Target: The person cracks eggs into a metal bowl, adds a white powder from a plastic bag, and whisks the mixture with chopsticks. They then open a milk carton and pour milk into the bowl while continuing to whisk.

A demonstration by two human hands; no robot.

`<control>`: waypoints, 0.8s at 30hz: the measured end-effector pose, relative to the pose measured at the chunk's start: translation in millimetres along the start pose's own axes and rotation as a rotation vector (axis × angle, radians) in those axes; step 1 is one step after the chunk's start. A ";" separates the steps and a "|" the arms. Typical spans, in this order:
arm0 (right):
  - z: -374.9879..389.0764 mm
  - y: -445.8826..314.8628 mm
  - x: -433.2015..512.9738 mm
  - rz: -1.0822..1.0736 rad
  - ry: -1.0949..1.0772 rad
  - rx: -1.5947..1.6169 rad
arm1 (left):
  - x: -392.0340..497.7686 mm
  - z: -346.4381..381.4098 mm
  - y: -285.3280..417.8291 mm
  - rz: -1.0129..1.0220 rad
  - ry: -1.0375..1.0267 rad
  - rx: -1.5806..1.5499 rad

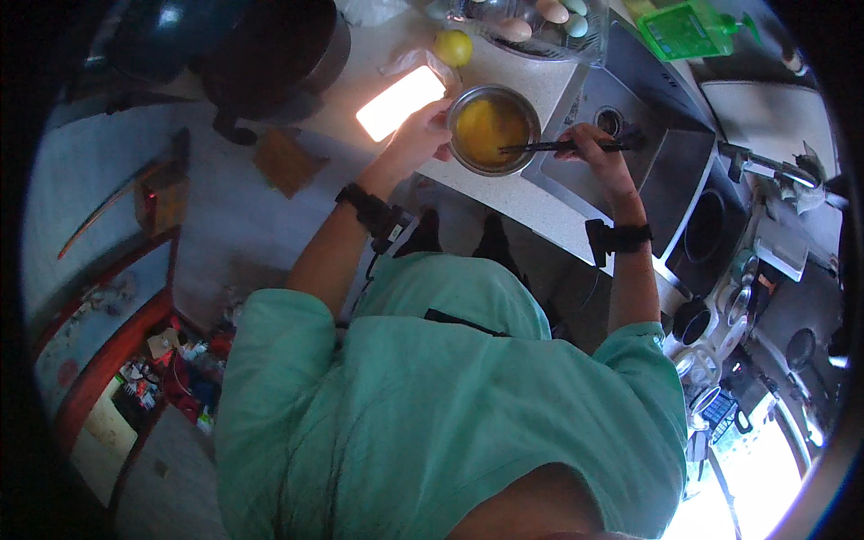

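My left hand (pixel 425 135) grips the left side of a round metal bowl (pixel 480 169) at the counter's front edge. Inside the bowl is a yellow liquid (pixel 480 131) that looks like beaten egg. Dark chopsticks (pixel 540 146) are pinched in my right hand (pixel 588 144), which hovers over the sink's near left part. Their tips dip into the liquid at the bowl's right side. Just left of the bowl, a glowing white rectangular panel (pixel 401 102) lies on the counter, too bright to make out further.
A yellow round fruit (pixel 453 48) sits behind the bowl, near a clear plastic tray (pixel 594 40) holding several eggs (pixel 515 30). The steel sink (pixel 665 169) is at right, a green pump bottle (pixel 685 30) beyond. A large dark pot (pixel 270 61) stands far left.
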State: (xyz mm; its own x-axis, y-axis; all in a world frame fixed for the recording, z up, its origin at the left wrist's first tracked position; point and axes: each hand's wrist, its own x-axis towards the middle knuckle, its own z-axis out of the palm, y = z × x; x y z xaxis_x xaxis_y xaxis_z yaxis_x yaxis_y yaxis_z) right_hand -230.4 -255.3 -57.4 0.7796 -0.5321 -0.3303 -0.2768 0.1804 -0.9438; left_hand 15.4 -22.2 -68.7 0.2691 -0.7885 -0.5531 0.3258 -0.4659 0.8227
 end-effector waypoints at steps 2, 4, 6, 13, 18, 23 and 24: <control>0.9 -1.6 -0.3 -0.023 0.003 -0.026 | 1.5 0.1 1.6 -0.007 -0.003 0.003; 1.1 -2.8 -0.5 -0.106 0.001 -0.093 | 1.5 1.6 2.1 -0.007 0.024 -0.005; 0.9 -3.7 -0.1 -0.072 -0.021 0.003 | 1.9 1.3 3.6 -0.006 0.015 0.016; 1.9 -5.1 -0.3 -0.017 -0.008 0.017 | 3.6 -0.6 3.7 0.030 0.006 0.043; 1.7 -9.4 -8.9 -0.053 -0.041 -0.023 | 8.9 -3.2 1.4 0.022 0.036 0.129; -1.3 -10.7 -21.2 -0.045 -0.113 -0.056 | 16.1 -6.5 -1.5 0.043 0.019 0.160; -1.4 -10.4 -23.2 -0.061 -0.072 -0.044 | 17.6 -7.1 -1.2 0.042 0.017 0.163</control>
State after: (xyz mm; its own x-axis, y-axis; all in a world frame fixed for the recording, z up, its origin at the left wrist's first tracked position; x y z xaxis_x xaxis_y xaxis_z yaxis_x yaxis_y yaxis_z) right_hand -246.5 -245.9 -39.9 0.8337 -0.4796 -0.2737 -0.2509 0.1125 -0.9615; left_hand 26.2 -32.7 -80.4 0.2954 -0.8023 -0.5187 0.1625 -0.4928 0.8548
